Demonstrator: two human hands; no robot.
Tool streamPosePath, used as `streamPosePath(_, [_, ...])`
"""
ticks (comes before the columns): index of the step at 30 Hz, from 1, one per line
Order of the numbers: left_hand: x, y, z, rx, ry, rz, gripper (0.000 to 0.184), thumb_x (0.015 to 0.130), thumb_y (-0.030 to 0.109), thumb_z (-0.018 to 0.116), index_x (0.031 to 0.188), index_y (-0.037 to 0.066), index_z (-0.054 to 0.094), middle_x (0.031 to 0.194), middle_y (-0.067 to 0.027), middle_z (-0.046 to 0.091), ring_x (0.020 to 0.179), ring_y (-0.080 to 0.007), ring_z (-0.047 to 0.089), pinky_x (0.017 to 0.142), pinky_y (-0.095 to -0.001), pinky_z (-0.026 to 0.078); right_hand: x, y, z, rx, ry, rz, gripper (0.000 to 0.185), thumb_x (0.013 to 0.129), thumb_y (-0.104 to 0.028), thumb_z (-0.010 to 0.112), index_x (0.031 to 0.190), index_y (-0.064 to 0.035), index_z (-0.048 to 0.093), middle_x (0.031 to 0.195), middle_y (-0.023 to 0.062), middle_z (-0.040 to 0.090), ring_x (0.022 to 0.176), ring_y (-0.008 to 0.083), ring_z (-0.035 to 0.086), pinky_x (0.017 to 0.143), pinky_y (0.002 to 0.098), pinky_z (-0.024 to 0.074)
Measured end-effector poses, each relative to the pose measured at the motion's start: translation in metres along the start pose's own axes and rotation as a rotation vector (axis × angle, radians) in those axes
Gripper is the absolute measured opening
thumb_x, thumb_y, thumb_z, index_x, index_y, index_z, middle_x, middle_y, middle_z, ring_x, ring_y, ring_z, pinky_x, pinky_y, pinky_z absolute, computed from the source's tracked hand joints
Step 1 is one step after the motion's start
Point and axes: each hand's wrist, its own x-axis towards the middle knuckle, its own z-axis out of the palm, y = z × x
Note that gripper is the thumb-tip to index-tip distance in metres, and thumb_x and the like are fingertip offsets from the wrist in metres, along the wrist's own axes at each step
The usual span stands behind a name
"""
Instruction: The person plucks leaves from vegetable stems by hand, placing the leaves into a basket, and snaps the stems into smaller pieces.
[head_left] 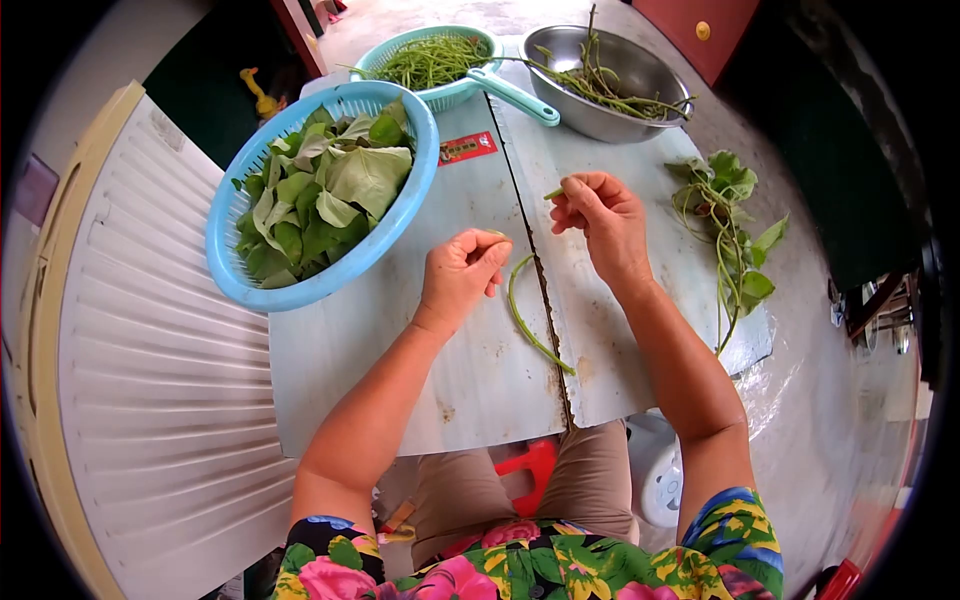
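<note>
Blue basket (427, 160) holds leaves (350, 185), steel bowl (600, 122) stalks (622, 101); both hands' (458, 278) (612, 228) fingers (598, 181) pinch stem pieces (552, 194).

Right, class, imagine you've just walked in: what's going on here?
A person in a floral top is working at a pale, worn tabletop. The right hand pinches a short green stem piece; the left hand pinches a small green bit. A long curved green stem lies on the tabletop. Beyond stand a round blue plastic basket of leaves, a turquoise plastic colander and a round steel bowl.
</note>
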Motion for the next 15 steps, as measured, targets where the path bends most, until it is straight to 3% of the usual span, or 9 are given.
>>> streamPosePath(5, [0.001,-0.005,-0.003,0.086,-0.028,0.005,0.010,0.079,0.013,0.058,0.075,0.003,0.057,0.064,0.0008,0.054,0.052,-0.0038,0.047,0.043,-0.0183,0.038,0.020,-0.028,0.030,0.027,0.080,-0.253,0.011,0.081,-0.008,0.056,0.084,0.0022,0.055,0.076,0.0079,0.058,0.066,0.0134,0.059,0.059,0.0268,0.0511])
streamPosePath(10, [0.002,-0.006,-0.004,0.062,-0.046,0.027,0.018,0.084,0.020,0.053,0.079,0.004,0.058,0.065,0.0014,0.053,0.052,-0.0033,0.046,0.043,-0.0172,0.036,0.111,-0.059,0.078,0.031,0.072,-0.440,0.018,0.077,-0.005,0.060,0.088,0.0079,0.055,0.081,0.0132,0.060,0.066,0.0166,0.061,0.059,0.0229,0.0520])
streamPosePath(15, [0.003,-0.008,-0.008,-0.004,-0.096,0.040,0.022,0.086,0.023,0.051,0.077,0.004,0.057,0.066,0.0019,0.053,0.052,-0.0032,0.046,0.043,-0.0170,0.036,0.147,-0.053,0.090,-0.128,0.031,-0.316,0.029,0.078,-0.009,0.059,0.100,0.0091,0.052,0.083,0.0134,0.060,0.071,0.0163,0.061,0.062,0.0232,0.0521])
